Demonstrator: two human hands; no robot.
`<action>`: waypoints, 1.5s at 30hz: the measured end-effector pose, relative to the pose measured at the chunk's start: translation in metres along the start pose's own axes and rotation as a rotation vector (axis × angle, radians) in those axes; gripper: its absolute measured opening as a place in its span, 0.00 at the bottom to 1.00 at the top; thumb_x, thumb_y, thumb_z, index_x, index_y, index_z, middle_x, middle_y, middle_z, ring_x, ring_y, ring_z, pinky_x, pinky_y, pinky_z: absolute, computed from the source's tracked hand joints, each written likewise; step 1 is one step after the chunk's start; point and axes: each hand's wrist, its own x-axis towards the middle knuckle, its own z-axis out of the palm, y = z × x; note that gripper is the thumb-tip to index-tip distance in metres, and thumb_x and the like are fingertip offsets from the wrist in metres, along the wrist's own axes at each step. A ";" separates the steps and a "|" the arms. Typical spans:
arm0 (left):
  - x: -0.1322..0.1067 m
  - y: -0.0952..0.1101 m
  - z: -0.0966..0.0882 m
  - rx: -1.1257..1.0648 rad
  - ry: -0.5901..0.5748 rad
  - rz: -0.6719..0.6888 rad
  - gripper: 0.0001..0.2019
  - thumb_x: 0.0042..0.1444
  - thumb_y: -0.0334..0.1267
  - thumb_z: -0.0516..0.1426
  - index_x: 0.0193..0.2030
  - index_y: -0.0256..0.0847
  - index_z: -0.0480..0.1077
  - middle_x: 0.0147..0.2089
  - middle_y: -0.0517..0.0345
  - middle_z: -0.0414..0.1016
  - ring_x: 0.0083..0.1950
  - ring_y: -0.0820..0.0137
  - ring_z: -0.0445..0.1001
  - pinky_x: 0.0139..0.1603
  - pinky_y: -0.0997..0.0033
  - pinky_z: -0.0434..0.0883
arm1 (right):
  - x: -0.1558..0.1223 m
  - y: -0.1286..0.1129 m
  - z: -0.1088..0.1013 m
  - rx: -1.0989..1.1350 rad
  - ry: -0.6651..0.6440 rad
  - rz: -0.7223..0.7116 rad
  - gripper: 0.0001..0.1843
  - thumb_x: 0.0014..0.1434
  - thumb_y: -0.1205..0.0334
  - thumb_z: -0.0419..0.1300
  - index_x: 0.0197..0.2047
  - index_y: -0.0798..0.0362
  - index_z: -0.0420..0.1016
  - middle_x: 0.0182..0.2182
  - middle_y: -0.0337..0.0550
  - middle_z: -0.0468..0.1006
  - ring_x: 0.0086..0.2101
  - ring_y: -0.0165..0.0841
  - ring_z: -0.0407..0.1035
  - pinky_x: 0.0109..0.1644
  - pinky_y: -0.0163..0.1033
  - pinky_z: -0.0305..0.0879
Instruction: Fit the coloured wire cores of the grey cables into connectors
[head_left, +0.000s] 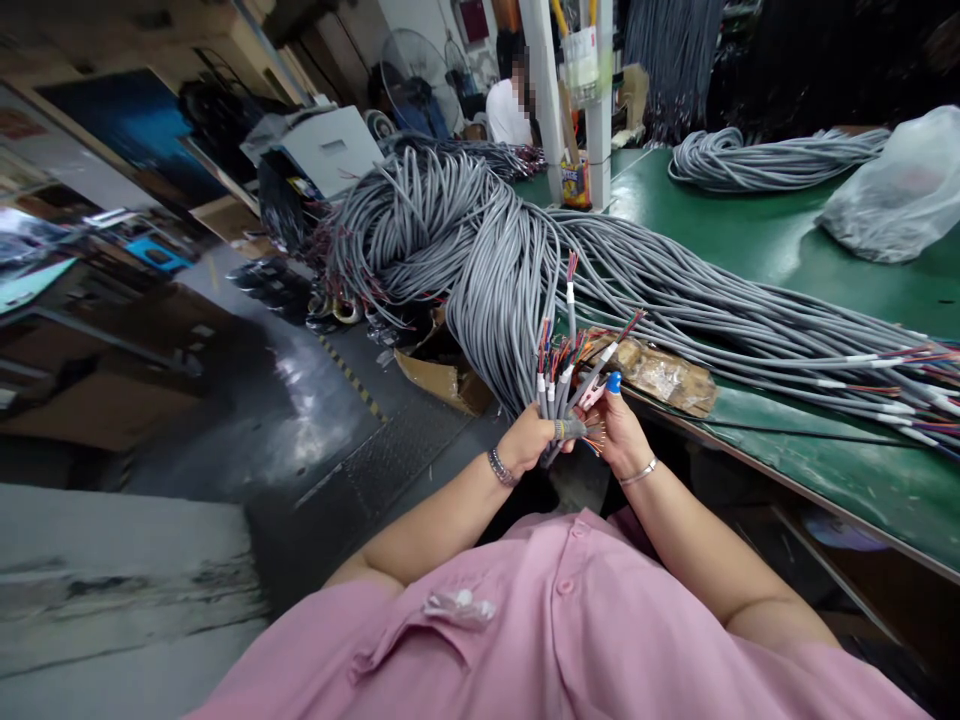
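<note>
My left hand (pixel 527 438) is closed round a bundle of grey multi-core cables (pixel 556 405). Their stripped ends stick up, showing thin coloured wires (pixel 559 352) above white sleeves. A grey cover with a yellow band wraps the left thumb. Close on the right, my right hand (pixel 621 432) has its fingers pinched together by splayed wire ends (pixel 596 436). One of its fingertips wears a blue cover (pixel 614 382). A small pale pink piece (pixel 592 393) shows at those fingers; its kind is unclear, and what the fingers grip is partly hidden.
A large heap of grey cables (pixel 420 215) drapes over the edge of the green table (pixel 757 240). More cables stretch along it to the right. A taped brown block (pixel 667 378), a coiled cable bundle (pixel 772 160) and a plastic bag (pixel 900 190) lie there. A person (pixel 510 108) sits beyond.
</note>
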 end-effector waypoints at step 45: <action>-0.020 -0.026 0.013 -0.072 0.394 0.320 0.11 0.49 0.42 0.63 0.23 0.36 0.71 0.20 0.59 0.71 0.22 0.75 0.67 0.24 0.75 0.64 | -0.014 -0.012 -0.002 0.148 -0.003 0.083 0.16 0.56 0.47 0.63 0.35 0.51 0.76 0.33 0.41 0.80 0.30 0.29 0.71 0.31 0.34 0.69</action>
